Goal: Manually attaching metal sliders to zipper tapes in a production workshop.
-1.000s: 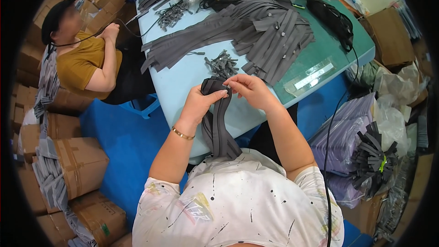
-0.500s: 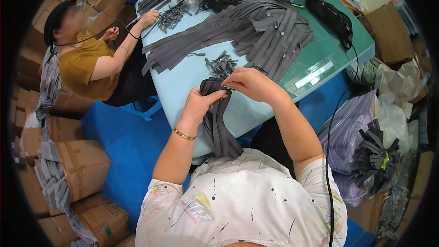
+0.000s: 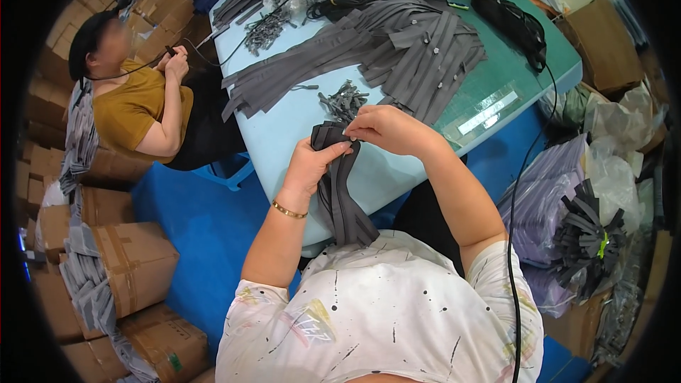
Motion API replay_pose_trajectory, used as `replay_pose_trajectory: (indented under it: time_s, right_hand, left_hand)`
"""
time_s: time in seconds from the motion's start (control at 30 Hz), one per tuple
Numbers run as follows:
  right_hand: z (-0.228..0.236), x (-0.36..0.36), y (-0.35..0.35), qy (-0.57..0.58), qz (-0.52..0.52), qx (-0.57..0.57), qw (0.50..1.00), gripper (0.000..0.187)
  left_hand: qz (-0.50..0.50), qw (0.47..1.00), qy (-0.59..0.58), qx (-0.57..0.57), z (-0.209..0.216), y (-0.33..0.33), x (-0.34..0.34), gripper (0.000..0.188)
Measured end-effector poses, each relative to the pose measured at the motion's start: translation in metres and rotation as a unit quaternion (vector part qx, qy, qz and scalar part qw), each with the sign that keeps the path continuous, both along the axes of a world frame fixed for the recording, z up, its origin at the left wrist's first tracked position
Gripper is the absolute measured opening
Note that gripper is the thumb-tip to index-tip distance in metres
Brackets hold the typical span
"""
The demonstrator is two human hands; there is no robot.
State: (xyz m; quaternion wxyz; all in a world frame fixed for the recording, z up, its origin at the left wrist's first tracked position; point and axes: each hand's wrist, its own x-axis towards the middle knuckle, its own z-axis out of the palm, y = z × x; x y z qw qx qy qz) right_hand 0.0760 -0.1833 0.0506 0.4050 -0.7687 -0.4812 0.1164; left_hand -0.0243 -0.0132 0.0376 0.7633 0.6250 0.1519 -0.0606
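My left hand [image 3: 313, 162] is closed round the upper end of a bundle of dark grey zipper tapes [image 3: 344, 202], its thumb pressed across them. The tapes hang down over the table's near edge toward my lap. My right hand [image 3: 389, 129] pinches with thumb and fingertips at the top of the bundle, close to the left thumb. Whatever lies between those fingertips is too small to make out. Just beyond my hands lies a small pile of grey zipper pulls [image 3: 343, 101]. Farther off, many more zipper tapes [image 3: 425, 53] spread across the table.
The pale blue table [image 3: 266, 159] has a green mat [image 3: 507, 78] on its right, with a black pouch [image 3: 507, 25]. Another pile of pulls [image 3: 264, 34] lies far left, near a seated co-worker [image 3: 138, 110]. A black cable [image 3: 512, 269] hangs at my right. Cardboard boxes [image 3: 138, 269] stand left.
The co-worker has drawn a hand back from the far pile, and both of that person's hands are now together before the chest. My own hands stay almost in place.
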Motion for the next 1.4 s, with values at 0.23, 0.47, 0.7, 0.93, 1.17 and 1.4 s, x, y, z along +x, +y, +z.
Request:
replay_pose_trajectory:
  time_s: [0.23,0.47,0.7,0.93,1.17,1.4]
  right_hand:
    - [0.003,0.003,0.004,-0.030,0.012,-0.025,0.999,0.015]
    - [-0.007,0.003,0.009,-0.022,0.010,0.017,1.000,0.020]
    - [-0.027,-0.024,0.009,0.149,-0.229,0.141,0.952,0.029]
    - [-0.046,-0.031,0.017,0.304,-0.223,0.162,0.912,0.033]
    - [-0.053,-0.044,0.006,0.408,-0.248,0.197,0.857,0.030]
    - [-0.054,-0.047,0.024,0.215,-0.262,0.390,0.856,0.015]
  left_hand:
    - [0.000,1.000,0.023,0.020,0.002,0.000,0.001,0.016]
    - [0.042,0.999,0.026,-0.017,-0.010,0.002,0.003,0.018]
    - [0.071,0.996,0.017,-0.058,-0.016,0.007,0.006,0.018]
    - [0.066,0.996,0.006,-0.068,-0.023,0.010,0.006,0.022]
    - [0.074,0.989,-0.051,-0.113,-0.016,0.004,0.007,0.034]
    - [0.066,0.985,-0.052,-0.150,-0.018,0.007,0.007,0.038]
